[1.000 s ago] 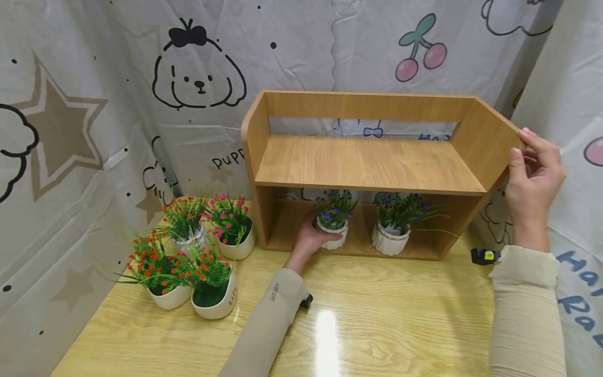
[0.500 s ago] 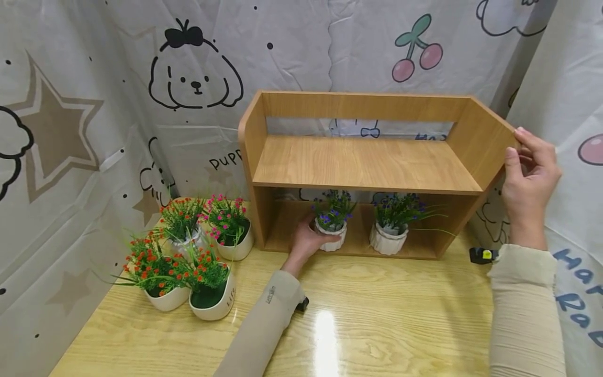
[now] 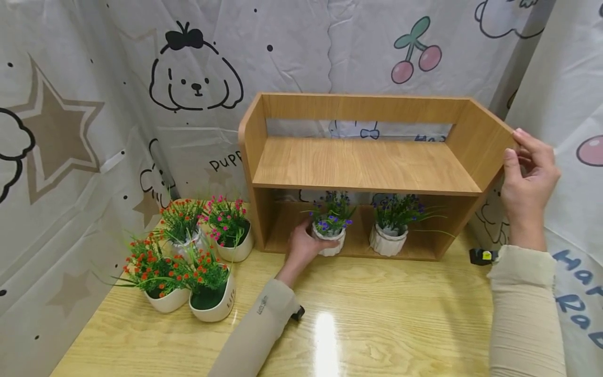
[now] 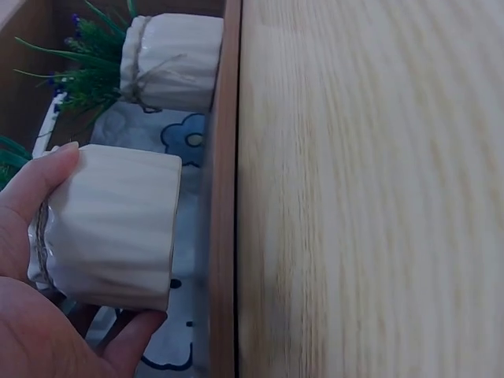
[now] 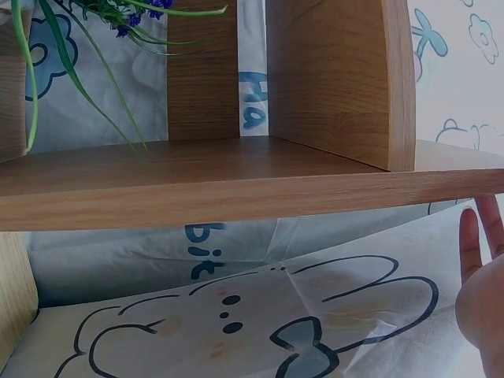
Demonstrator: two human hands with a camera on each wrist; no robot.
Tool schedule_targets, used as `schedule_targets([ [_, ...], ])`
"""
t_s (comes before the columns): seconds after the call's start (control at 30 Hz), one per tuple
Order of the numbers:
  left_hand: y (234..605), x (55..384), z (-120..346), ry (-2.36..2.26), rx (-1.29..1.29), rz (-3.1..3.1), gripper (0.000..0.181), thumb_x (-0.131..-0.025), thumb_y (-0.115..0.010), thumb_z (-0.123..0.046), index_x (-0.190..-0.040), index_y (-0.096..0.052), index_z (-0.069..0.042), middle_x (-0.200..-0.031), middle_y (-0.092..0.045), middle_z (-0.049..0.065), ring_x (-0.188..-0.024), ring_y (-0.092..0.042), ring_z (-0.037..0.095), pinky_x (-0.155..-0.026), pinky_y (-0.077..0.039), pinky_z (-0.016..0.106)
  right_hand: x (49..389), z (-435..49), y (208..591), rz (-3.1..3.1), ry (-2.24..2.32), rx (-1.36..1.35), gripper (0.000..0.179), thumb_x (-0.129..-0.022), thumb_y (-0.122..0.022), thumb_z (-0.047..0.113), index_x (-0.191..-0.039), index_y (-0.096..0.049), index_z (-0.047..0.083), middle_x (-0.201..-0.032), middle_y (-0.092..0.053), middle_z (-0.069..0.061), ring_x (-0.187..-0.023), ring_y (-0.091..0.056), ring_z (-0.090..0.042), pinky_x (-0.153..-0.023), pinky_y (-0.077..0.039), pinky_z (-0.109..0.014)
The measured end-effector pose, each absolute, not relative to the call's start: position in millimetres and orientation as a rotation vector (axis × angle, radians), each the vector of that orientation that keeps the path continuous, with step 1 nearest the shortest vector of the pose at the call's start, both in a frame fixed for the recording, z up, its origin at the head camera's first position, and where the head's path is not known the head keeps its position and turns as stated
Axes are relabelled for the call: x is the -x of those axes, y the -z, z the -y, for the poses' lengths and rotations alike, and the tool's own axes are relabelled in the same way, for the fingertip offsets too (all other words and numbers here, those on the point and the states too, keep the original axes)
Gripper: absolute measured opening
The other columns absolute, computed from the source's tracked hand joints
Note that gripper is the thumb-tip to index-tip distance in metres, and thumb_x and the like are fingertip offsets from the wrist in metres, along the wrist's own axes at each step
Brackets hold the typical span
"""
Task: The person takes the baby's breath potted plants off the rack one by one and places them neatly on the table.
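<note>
In the head view my left hand (image 3: 303, 246) grips a white ribbed flowerpot (image 3: 331, 246) with blue-purple flowers, at the front of the lower level of a wooden shelf (image 3: 363, 162). The left wrist view shows its thumb and fingers around the white flowerpot (image 4: 114, 228), which has twine below its rim. Beside it, on the same level, stands a similar white flowerpot (image 3: 389, 242). My right hand (image 3: 532, 180) holds the front edge of the shelf's right side panel; in the right wrist view only part of the right hand (image 5: 482, 291) shows, by the panel's edge.
Several white pots with red and pink flowers cluster left of the shelf, among them a pink-flowered pot (image 3: 235, 246) close to its side. A small black-and-yellow object (image 3: 482, 256) lies on the wooden table (image 3: 386, 314) at right. Printed curtain (image 3: 301, 47) hangs behind.
My left hand has drawn the held flowerpot slightly forward, toward the shelf's front edge, and its flowers now lean forward a little. The right hand stays on the side panel.
</note>
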State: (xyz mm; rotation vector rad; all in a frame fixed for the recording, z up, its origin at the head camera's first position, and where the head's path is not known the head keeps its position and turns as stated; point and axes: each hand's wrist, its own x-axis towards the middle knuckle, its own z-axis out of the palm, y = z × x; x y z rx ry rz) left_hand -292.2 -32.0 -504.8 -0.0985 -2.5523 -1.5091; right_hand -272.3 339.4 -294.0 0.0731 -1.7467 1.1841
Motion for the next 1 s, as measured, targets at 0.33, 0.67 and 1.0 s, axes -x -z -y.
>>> schedule_targets([
  [0.33,496.3,272.4,45.9,1.534,0.07,2.551,0.09,-0.051,-0.092,-0.048,-0.13,-0.055,-0.029,-0.126,-0.062,-0.004,-0.118,-0.056,0.02,-0.095,-0.048,0.042,282.7,-351.5,299.4,1.751,-1.178,-0.075,0.028,-0.093,-0.06,0.011,-0.119,-0.068,0.017,-0.123,-0.06,0.002,-0.099,-0.057,-0.007,-0.083,-0.044,-0.02],
  [0.67,499.6,255.5,65.5,1.544,0.063,2.503,0.085,-0.049,-0.093,-0.046,-0.125,-0.058,-0.028,-0.125,-0.063,-0.002,-0.117,-0.056,0.021,-0.094,-0.048,0.044,292.9,-362.1,307.9,1.766,-1.165,-0.086,0.028,-0.093,-0.06,0.012,-0.119,-0.067,0.019,-0.125,-0.059,0.003,-0.101,-0.057,-0.008,-0.085,-0.044,-0.021],
  [1.0,497.4,232.8,81.4,1.712,0.03,2.412,0.082,-0.049,-0.095,-0.039,-0.121,-0.06,-0.023,-0.122,-0.063,-0.001,-0.116,-0.054,0.022,-0.097,-0.047,0.044,295.5,-365.3,310.0,1.793,-1.117,-0.064,0.028,-0.094,-0.06,0.018,-0.121,-0.066,0.022,-0.124,-0.058,0.007,-0.102,-0.055,-0.006,-0.086,-0.043,-0.02],
])
